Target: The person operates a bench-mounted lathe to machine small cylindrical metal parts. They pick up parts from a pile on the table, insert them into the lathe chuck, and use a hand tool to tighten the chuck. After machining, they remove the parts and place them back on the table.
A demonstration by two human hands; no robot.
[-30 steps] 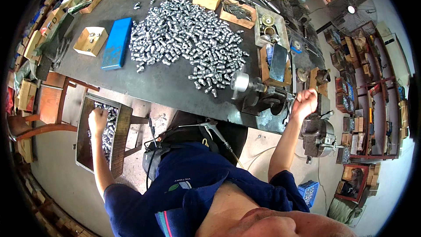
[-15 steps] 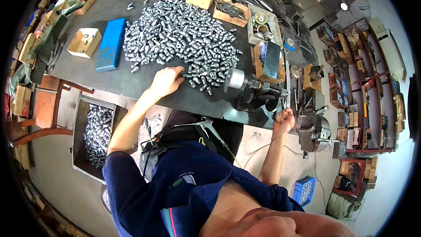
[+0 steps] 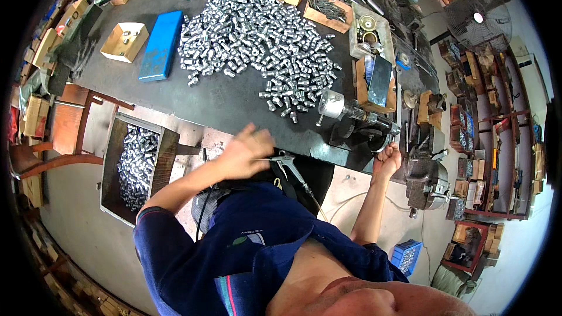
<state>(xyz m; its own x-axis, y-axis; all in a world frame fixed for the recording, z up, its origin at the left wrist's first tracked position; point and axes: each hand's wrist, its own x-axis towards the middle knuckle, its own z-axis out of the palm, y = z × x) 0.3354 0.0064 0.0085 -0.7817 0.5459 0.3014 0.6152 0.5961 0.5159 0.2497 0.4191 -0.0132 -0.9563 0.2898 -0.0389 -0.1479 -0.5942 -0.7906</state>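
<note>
At the fingers of the left hand [image 3: 247, 153] we find motion blur: they appear partly extended, but we cannot tell how far they are open or whether they hold anything. This hand is located over the front edge of the workbench [image 3: 175, 100]. The fingers of the right hand [image 3: 388, 160] are curled inward at the right end of a bench fixture [image 3: 364, 129]; we cannot tell what lies inside the grip. At the fixture's opposite end we note a silver cylinder [image 3: 332, 103]. Beyond the hands, we locate the metal fittings [image 3: 252, 35] in a broad heap on the benchtop, their nearest portion just beside the fixture. We find more fittings inside a wooden crate [image 3: 164, 167], left of the bench front. Below the left hand's fingertips, toward the body, we see an air gun [image 3: 291, 171]. Farther outward we identify a vise [image 3: 427, 180] to the right, a blue case [image 3: 161, 45] left of the heap, and a shallow open box [image 3: 124, 42] beside that case.
</note>
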